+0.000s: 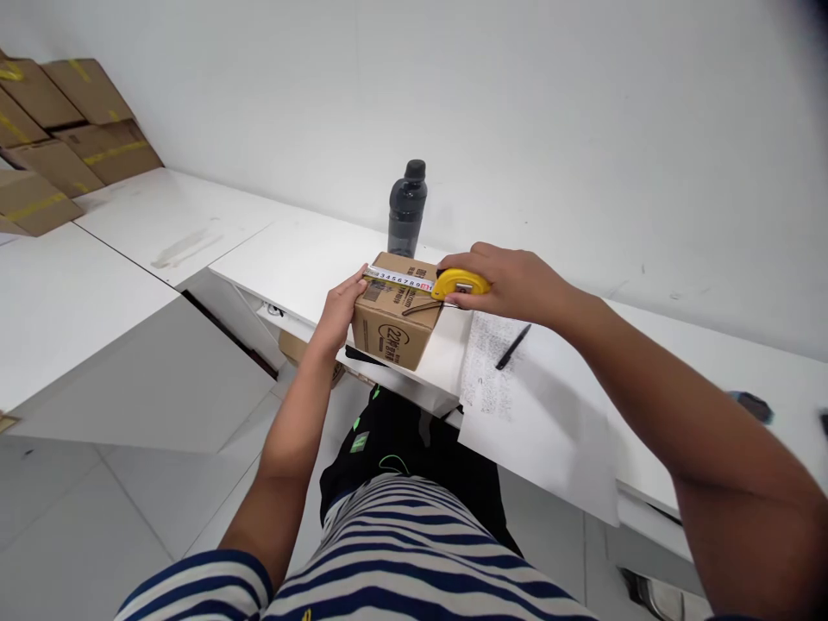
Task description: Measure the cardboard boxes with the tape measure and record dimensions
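A small cardboard box (388, 336) with printed characters stands on the white table, close to its front edge. Across its top runs the drawn-out blade of a yellow tape measure (461, 283); its numbers face up. My right hand (508, 280) grips the case of the tape measure at the box's right side, and a dark wrist cord hangs from the case over the box. At the left top edge, my left hand (342, 310) is closed on the blade's end, its fingers pressed against the box's side.
A dark bottle (407, 207) stands behind the box by the wall. Right of it lie large paper sheets (543, 414) with dense writing, a black pen (513, 347) on top. Several taped cartons (109, 151) are stacked at far left. An open gap separates the tables at left.
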`<act>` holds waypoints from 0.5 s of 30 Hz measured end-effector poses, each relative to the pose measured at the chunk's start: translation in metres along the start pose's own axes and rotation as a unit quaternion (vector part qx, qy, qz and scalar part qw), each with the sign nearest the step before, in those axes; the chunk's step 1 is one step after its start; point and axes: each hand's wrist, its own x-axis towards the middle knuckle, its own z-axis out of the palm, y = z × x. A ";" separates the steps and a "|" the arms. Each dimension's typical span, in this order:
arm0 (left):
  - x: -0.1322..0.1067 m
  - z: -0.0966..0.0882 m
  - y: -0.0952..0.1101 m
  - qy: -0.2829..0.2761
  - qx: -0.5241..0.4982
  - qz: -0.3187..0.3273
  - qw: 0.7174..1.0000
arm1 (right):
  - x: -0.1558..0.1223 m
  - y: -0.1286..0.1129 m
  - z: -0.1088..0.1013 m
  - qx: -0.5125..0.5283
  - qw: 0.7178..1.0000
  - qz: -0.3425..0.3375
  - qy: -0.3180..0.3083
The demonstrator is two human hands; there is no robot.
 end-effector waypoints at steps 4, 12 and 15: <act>0.006 0.011 -0.004 -0.014 -0.010 0.016 1.000 | -0.010 0.006 -0.004 -0.003 1.000 0.007 -0.006; 0.009 0.012 -0.003 -0.013 -0.013 0.010 1.000 | -0.037 0.020 -0.005 -0.017 0.999 0.028 -0.020; 0.010 0.013 -0.002 -0.012 -0.011 0.008 1.000 | -0.039 0.020 -0.005 -0.033 0.999 0.028 -0.022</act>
